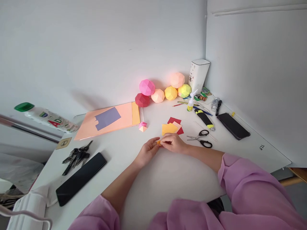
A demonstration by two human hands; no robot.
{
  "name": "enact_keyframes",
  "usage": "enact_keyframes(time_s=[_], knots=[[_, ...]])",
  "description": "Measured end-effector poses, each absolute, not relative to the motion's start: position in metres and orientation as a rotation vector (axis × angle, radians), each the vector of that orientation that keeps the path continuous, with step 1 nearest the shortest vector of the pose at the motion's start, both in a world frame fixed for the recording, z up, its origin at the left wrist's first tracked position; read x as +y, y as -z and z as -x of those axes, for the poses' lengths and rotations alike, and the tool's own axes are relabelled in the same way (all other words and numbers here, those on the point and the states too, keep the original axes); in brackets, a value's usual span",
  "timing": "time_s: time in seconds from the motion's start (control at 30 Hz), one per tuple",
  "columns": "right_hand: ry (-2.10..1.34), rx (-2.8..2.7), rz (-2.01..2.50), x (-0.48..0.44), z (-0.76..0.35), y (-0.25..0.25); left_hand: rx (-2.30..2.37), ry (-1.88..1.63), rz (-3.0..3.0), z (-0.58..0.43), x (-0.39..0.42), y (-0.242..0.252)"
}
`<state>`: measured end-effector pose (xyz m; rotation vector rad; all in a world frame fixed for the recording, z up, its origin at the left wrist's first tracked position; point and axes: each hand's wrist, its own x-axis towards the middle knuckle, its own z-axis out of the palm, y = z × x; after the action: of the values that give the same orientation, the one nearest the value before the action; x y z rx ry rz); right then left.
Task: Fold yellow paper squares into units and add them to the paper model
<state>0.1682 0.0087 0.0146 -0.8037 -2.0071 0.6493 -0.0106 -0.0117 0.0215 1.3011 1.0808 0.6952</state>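
Observation:
My left hand (148,150) and my right hand (173,142) meet over the middle of the white table. Between their fingertips is a small orange paper piece (158,142), pinched from both sides and partly hidden by the fingers. Just beyond the hands lie a yellow-orange paper sheet (168,128) and red paper pieces (174,120), overlapping with a pale pink one. A small pink and peach folded paper shape (142,126) stands to the left of them. Scissors (201,138) with black handles rest to the right of my right hand.
Several faceted paper balls (146,87) line the wall. A glue bottle (190,103), a utility knife (204,118) and a black case (233,126) lie right. Peach paper (110,129), keys (78,156), a black phone-like slab (81,179) and a white bottle (48,118) are left.

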Motion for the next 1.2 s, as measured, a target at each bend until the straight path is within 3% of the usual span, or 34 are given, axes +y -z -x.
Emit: enact_keyframes(time_s=[0.3,0.57,0.9,1.2], knots=[[-0.582,-1.953,0.766,0.006,-0.164,-0.010,1.128,-0.735,-1.261,0.006,-0.013,-0.023],[-0.921,-1.853,0.986,0.004,-0.168,-0.018,1.109,-0.728,-1.276,0.008,-0.012,-0.023],[-1.003,-1.777,0.994,0.005,-0.167,-0.019,1.108,-0.728,-1.360,0.009,-0.014,-0.021],[-1.276,-1.696,1.073,0.010,-0.169,-0.013,1.042,-0.734,-1.423,0.011,-0.014,-0.017]])
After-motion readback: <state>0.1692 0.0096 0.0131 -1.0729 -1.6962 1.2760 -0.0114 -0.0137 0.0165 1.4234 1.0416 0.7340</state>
